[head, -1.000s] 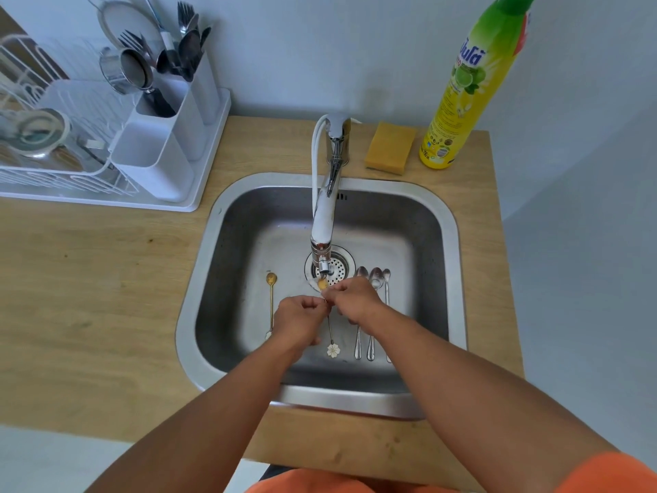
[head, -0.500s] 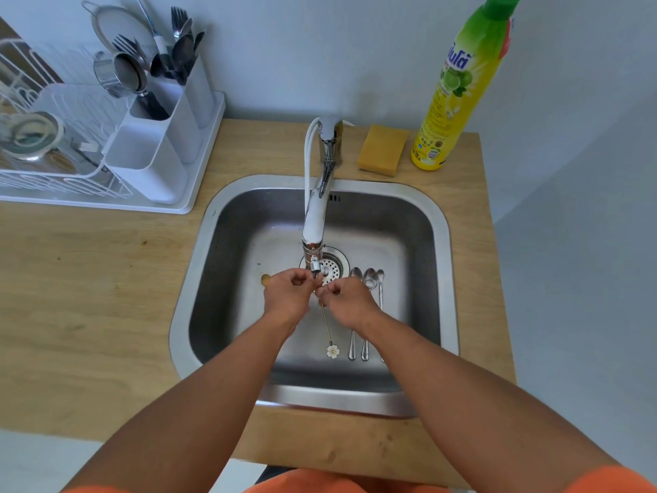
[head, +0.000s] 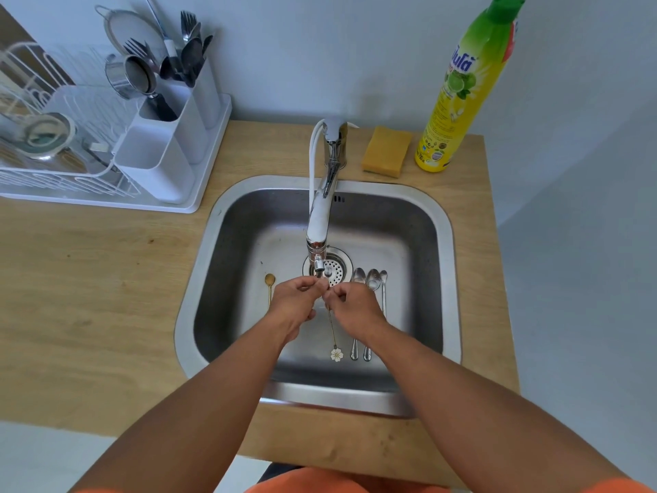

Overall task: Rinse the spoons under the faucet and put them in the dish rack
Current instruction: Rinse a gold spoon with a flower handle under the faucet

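Note:
Both hands meet just under the faucet spout, over the steel sink. My left hand and my right hand pinch the bowl end of a thin gold spoon; its handle with a white flower tip hangs toward me. The spoon's bowl is hidden by my fingers. Another gold spoon lies on the sink floor to the left. Three silver spoons lie side by side to the right of the drain. The white dish rack stands on the counter at the far left.
The rack's white cutlery holder holds forks, spoons and a metal cup. A yellow sponge and a tall green-yellow dish soap bottle stand behind the sink at the right. Bare wooden counter lies left of the sink.
Both hands with the flower-tipped spoon stay under the spout, working its bowl end. The view has shifted slightly; the spoons on the sink floor have not moved.

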Action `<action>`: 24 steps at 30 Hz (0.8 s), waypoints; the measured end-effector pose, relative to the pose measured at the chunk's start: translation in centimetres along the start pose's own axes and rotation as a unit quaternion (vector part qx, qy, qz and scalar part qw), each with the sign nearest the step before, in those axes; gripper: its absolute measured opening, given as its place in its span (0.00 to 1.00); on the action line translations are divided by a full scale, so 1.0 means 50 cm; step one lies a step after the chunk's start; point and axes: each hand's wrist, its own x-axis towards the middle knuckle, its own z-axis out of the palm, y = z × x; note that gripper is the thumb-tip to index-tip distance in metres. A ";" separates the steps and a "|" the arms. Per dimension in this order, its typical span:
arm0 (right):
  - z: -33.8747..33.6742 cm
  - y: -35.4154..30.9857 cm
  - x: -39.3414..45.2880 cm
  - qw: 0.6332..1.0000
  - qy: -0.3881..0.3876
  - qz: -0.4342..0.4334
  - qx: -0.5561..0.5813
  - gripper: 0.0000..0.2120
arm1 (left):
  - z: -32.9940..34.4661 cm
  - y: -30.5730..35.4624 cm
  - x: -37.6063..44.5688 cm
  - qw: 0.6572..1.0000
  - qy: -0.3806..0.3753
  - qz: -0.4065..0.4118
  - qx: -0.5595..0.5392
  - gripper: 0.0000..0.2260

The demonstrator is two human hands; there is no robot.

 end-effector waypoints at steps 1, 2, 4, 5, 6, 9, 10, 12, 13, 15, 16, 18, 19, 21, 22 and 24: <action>0.001 0.000 -0.002 1.000 0.002 0.003 0.003 0.15 | 0.003 0.000 0.000 1.000 0.003 0.001 0.003 0.06; 0.002 -0.001 -0.003 1.000 0.002 0.005 0.008 0.15 | 0.005 0.001 -0.001 1.000 0.006 0.004 0.005 0.08; 0.004 0.000 -0.006 1.000 0.007 0.007 0.016 0.15 | 0.009 0.004 -0.003 0.999 0.016 0.027 0.026 0.12; 0.004 0.000 -0.006 1.000 0.011 0.008 0.020 0.15 | 0.011 0.006 -0.004 0.997 0.028 0.051 0.059 0.13; 0.004 0.001 -0.006 1.000 0.014 0.008 0.023 0.14 | 0.012 0.008 -0.005 0.991 0.044 0.081 0.099 0.15; 0.005 -0.004 -0.003 0.999 0.016 0.006 0.029 0.14 | 0.010 0.016 -0.013 0.961 0.077 0.146 0.223 0.19; 0.006 -0.007 -0.002 0.999 0.015 0.007 0.028 0.14 | 0.008 0.018 -0.015 0.950 0.079 0.156 0.259 0.18; 0.008 -0.013 -0.001 1.000 0.014 0.011 0.025 0.13 | 0.003 0.018 -0.015 0.940 0.072 0.164 0.292 0.16; 0.008 -0.014 0.000 0.999 0.015 0.012 0.028 0.13 | 0.001 0.018 -0.014 0.942 0.067 0.164 0.286 0.14; 0.006 -0.015 0.000 0.999 0.018 0.014 0.042 0.13 | -0.003 0.014 -0.011 0.959 0.048 0.158 0.230 0.10; 0.005 -0.016 0.000 0.999 0.018 0.013 0.048 0.13 | -0.002 0.012 -0.011 0.972 0.037 0.146 0.181 0.08; 0.005 -0.019 -0.001 0.998 0.018 0.011 0.054 0.13 | -0.002 0.015 -0.014 0.993 0.026 0.096 0.068 0.03; 0.005 -0.020 -0.001 0.998 0.019 0.010 0.056 0.14 | -0.002 0.018 -0.016 0.998 0.025 0.062 0.019 0.03; 0.005 -0.022 -0.003 0.998 0.022 0.008 0.057 0.14 | -0.002 0.021 -0.016 0.999 0.034 0.017 -0.023 0.05; 0.005 -0.021 -0.004 0.998 0.024 0.008 0.057 0.14 | -0.002 0.022 -0.014 0.999 0.040 0.010 -0.018 0.06; 0.004 -0.017 -0.006 0.998 0.027 0.007 0.055 0.13 | -0.002 0.021 -0.014 0.999 0.038 0.013 0.002 0.08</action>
